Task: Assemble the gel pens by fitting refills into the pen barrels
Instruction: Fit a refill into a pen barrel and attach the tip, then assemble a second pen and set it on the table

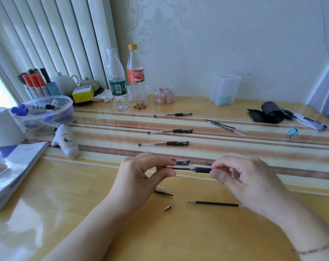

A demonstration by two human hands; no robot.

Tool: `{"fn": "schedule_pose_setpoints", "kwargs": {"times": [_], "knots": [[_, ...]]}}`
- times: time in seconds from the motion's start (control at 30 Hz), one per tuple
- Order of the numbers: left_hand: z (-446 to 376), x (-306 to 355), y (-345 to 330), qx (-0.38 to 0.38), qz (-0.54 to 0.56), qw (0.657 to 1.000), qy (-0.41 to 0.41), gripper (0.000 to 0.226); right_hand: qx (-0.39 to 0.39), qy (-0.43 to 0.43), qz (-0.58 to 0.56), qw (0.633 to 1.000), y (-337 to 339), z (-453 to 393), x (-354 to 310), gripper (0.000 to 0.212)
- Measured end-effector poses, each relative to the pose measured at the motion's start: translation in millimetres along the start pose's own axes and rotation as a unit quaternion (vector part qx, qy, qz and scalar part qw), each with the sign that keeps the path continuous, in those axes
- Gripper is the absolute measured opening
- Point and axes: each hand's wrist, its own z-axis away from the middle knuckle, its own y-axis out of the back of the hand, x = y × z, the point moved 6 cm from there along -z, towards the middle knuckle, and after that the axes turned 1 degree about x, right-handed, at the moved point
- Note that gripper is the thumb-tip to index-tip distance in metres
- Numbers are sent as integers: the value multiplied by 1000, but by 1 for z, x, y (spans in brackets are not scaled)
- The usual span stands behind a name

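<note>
Fingers of the left hand [141, 174] pinch a refill [178, 168] entering the pen barrel [201, 169], which the right hand [241, 178] pinches above the tabletop [159, 232].

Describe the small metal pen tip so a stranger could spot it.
On the yellow table, look between the person's forearms. The metal tip cone lies beside the loose black refill, below the pen cap. It alone is a short silver cone.
</note>
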Motion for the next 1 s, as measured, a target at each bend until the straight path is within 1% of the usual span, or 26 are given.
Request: {"fn": "schedule_pose_setpoints", "kwargs": {"times": [0.07, 0.1, 0.13, 0.17, 0.2, 0.27, 0.3, 0.33, 0.37, 0.43, 0.5, 0.63, 0.77, 0.8, 0.87, 0.9, 1.0], "knots": [[-1, 3, -2, -5, 34, 999, -2, 40, -28, 1, -47, 998, -11, -1, -2, 32], [-1, 0, -1, -7, 71, 997, 10, 51, -33, -8, -77, 996, -13, -3, 1, 32], [-2, -3, 2, -5, 110, 994, 27, 57, -27, -20, -117, 993, -11, -5, 5, 34], [-2, -7, 5, -6, 133, 990, 39, 57, -14, -38, -180, 983, -7, -7, 9, 37], [-2, -8, 8, -20, 132, 990, 39, 52, 0, -59, -263, 963, -2, -7, 13, 39], [1, -3, 5, -92, 51, 994, -8, 32, 19, -90, -425, 900, 3, -7, 20, 38], [3, 1, 1, -135, -7, 990, -46, 26, 27, -96, -470, 877, 4, -7, 21, 35], [6, 4, -4, -172, -63, 980, -83, 25, 34, -99, -486, 867, 5, -7, 21, 32], [8, 5, -9, -202, -111, 967, -109, 26, 41, -103, -486, 867, 4, -7, 20, 30], [11, 4, -15, -240, -173, 947, -127, 27, 51, -111, -467, 876, 2, -8, 20, 29], [13, 3, -17, -258, -190, 939, -121, 27, 52, -109, -441, 889, -1, -8, 18, 26], [15, -2, -15, -266, -181, 941, -102, 27, 44, -81, -361, 928, -6, -5, 11, 23], [15, -3, -16, -263, -168, 945, -102, 25, 13, -34, -201, 979, -11, 0, 3, 20], [13, -3, -15, -249, -148, 953, -92, 24, 3, -26, -166, 986, -12, 1, 2, 21], [9, -7, -11, -212, -79, 973, -42, 20, -19, -12, -127, 992, -16, 2, -1, 24], [8, -8, -12, -212, -65, 974, -33, 18, -27, -6, -118, 993, -17, 2, -2, 26], [13, -5, -20, -260, -91, 959, -73, 22, -32, -1, -104, 994, -18, 2, -1, 28]]}}
